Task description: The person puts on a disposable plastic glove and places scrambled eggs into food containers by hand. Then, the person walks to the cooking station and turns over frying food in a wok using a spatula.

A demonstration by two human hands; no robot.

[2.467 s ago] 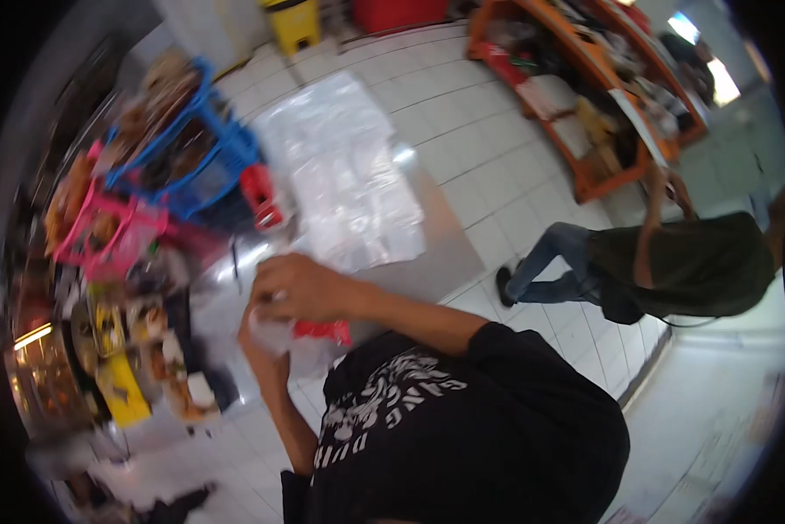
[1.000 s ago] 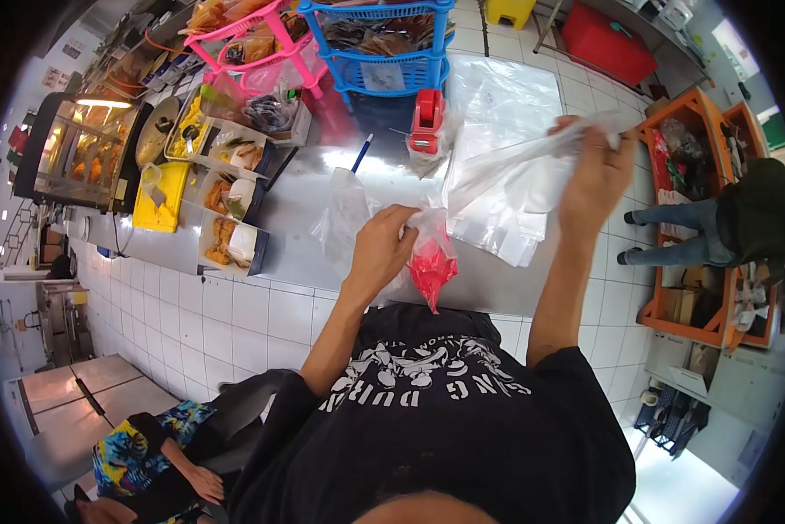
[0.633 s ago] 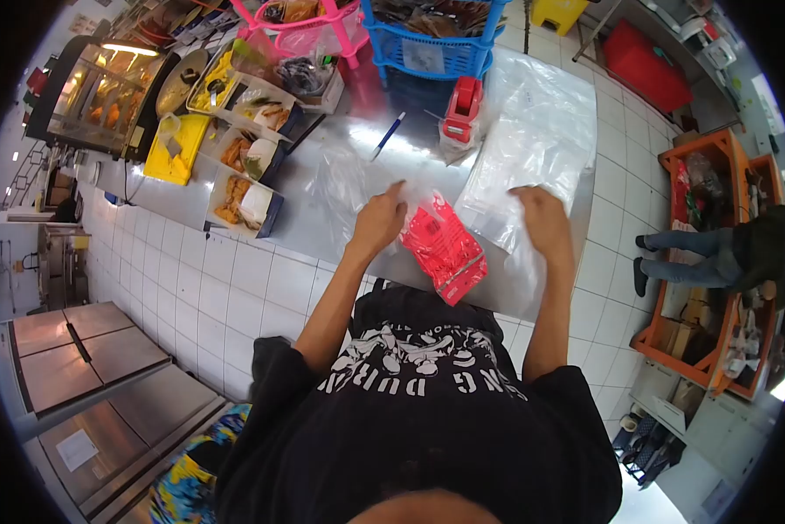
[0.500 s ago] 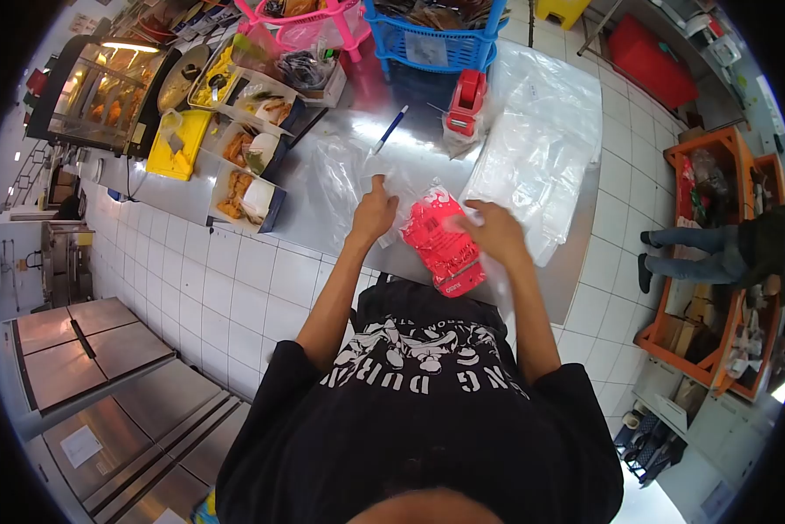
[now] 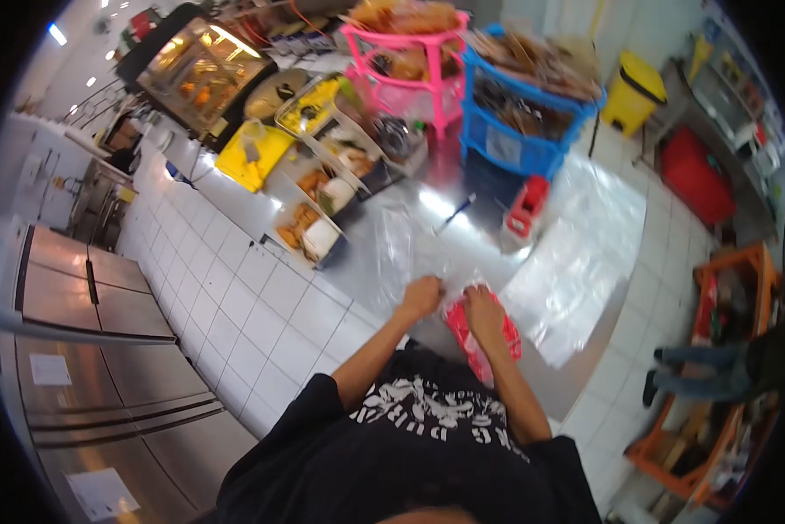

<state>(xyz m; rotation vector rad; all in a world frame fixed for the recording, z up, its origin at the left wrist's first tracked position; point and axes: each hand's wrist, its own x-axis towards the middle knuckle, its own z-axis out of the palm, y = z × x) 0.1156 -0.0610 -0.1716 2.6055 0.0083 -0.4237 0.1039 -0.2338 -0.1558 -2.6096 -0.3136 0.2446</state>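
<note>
A red printed plastic packet point(image 5: 464, 332) lies at the near edge of the metal table, close to my body. My right hand point(image 5: 480, 311) is closed on its upper end, with the forearm covering part of it. Just to the left, my left hand point(image 5: 422, 295) is curled shut near the packet's top corner. Whatever is between its fingers is blurred, perhaps thin clear plastic. A clear plastic bag point(image 5: 394, 249) lies flat beyond my left hand. Farther off on the table is a pen point(image 5: 459, 212).
Clear plastic bags point(image 5: 576, 253) are spread at the right, beside a red tape dispenser point(image 5: 527, 210). Food boxes point(image 5: 324, 236) and a yellow board point(image 5: 254, 157) sit at the left. Pink point(image 5: 440, 79) and blue point(image 5: 519, 153) basket racks stand behind. A person point(image 5: 715, 362) is at the far right.
My hands have come closer together at the packet's upper end. My left hand's pointing finger has curled in. The view has tilted and turned, showing more of the racks.
</note>
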